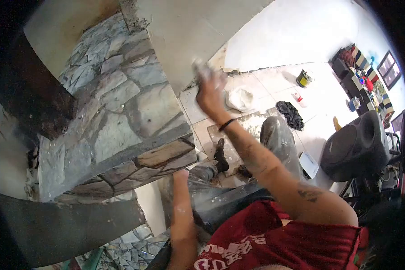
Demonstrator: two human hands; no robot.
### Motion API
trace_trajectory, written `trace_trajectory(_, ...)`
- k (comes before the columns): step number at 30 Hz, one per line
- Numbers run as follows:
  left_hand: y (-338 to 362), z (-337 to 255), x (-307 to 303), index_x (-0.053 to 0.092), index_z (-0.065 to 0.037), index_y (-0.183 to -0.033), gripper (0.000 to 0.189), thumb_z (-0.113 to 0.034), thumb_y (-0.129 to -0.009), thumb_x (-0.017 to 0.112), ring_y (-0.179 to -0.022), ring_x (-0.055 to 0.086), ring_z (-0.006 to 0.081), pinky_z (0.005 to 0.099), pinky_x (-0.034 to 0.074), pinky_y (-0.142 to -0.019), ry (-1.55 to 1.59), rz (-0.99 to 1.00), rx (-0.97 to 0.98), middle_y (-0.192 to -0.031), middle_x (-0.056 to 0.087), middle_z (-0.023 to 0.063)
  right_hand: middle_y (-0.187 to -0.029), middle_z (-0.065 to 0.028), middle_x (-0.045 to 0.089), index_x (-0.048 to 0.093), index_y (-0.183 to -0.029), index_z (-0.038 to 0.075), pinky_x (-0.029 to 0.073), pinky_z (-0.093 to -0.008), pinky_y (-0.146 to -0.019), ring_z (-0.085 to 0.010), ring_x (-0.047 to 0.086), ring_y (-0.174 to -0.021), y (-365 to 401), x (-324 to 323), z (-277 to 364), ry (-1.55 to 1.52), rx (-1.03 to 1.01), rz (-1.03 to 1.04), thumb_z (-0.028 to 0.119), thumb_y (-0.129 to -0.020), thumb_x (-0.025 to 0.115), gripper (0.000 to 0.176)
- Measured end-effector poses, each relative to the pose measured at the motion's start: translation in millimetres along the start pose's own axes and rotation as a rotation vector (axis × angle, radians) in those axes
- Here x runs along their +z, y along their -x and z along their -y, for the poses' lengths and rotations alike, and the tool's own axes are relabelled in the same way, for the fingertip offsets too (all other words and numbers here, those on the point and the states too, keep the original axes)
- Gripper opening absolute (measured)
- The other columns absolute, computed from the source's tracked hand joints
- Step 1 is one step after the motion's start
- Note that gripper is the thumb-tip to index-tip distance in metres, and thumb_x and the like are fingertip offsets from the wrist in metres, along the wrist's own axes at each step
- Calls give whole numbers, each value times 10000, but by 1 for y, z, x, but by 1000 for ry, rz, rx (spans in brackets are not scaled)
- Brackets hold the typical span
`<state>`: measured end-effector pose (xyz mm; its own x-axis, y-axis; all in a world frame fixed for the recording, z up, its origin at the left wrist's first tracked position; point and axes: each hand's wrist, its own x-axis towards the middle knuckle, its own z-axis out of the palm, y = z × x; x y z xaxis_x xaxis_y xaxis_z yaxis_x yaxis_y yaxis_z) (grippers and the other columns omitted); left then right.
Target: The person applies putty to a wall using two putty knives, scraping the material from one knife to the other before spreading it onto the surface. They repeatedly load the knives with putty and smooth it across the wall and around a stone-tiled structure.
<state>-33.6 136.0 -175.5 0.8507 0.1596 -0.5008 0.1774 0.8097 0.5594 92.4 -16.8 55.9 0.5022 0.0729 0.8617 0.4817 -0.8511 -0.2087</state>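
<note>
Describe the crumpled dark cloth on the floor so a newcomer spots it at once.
Find the big black speaker at the right. Up and left of it in the picture, the dark cloth lies on the pale tiled floor, just below a small red-and-white item. It is a limp black heap; the bag farther left is white.

Near the fingers of the right hand (209,93), the pale tiled floor (266,84) carries a white bag (240,99); farther from them lie a crumpled black cloth (290,115), a red-and-white container (299,100) and a yellow-labelled bucket (304,78).
</note>
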Motion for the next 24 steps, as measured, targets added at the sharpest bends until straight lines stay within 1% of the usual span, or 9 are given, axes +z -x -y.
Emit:
trace_trajectory(2,1,0,-1,575,-6,-1063,311,-42,-757,616,-887,606,247,386,505,-768,-4,-2,1,-999,611,103,-1338,-227,339,347,-1336,109,160,-604,-983,-401,292,-1239,-53,-32,-22,26,-10,-124,8,-693,483,665)
trace_trajectory(5,2,-1,-2,573,-7,-1070,318,-50,-758,615,-898,603,246,385,501,-777,-7,-8,-2,-1010,609,104,-1168,-159,462,465,-1218,105,293,-511,-836,-366,421,-1035,-135,-55,-41,-9,-84,-429,102,-693,551,532)
trace_trajectory(8,3,-2,3,572,-8,-1076,324,-59,-759,614,-910,599,244,383,496,-786,-9,-4,0,-1020,607,105,-1282,-175,422,411,-1290,116,267,-511,-946,-372,396,-1136,-155,-43,-29,51,43,-283,81,-772,452,521)
trace_trajectory(10,1,-2,2,570,-8,-1081,329,-64,-760,613,-917,596,243,382,493,-792,-8,0,3,-1027,605,106,-1183,-196,449,426,-1259,67,268,-491,-955,-372,393,-1134,-141,-12,-12,240,50,-316,69,-747,481,515)
trace_trajectory(11,0,-2,1,570,-9,-1083,331,-67,-760,613,-921,595,243,381,492,-795,-8,1,7,-1031,605,106,-1173,-145,456,480,-1200,124,294,-506,-844,-350,415,-1020,-126,2,-7,169,-84,-411,99,-690,544,515)
trace_trajectory(15,-2,-2,-4,568,-10,-1092,340,-78,-762,611,-937,590,241,379,486,-808,-6,18,9,-1045,602,108,-1214,-130,426,422,-1279,141,243,-566,-929,-346,377,-1138,-60,48,37,89,-96,-255,131,-669,578,630)
trace_trajectory(19,-5,0,-4,565,-11,-1101,349,-89,-764,610,-952,584,239,377,480,-820,12,44,17,-1059,599,109,-1219,-139,434,436,-1265,105,267,-545,-927,-329,380,-1159,17,74,53,-6,-105,-21,134,-745,542,531)
trace_trajectory(20,-7,1,-4,565,-11,-1103,351,-91,-764,610,-956,583,238,376,478,-823,17,58,18,-1063,598,109,-1205,-127,450,468,-1221,101,261,-560,-930,-318,394,-1156,28,60,57,-226,-116,64,130,-759,529,466)
trace_trajectory(24,-8,4,-12,563,-12,-1112,361,-102,-766,608,-971,578,236,374,472,-835,61,165,61,-1077,595,111,-1178,-144,472,506,-1146,87,269,-514,-981,-302,416,-1152,64,10,50,-443,-156,475,31,-743,489,407)
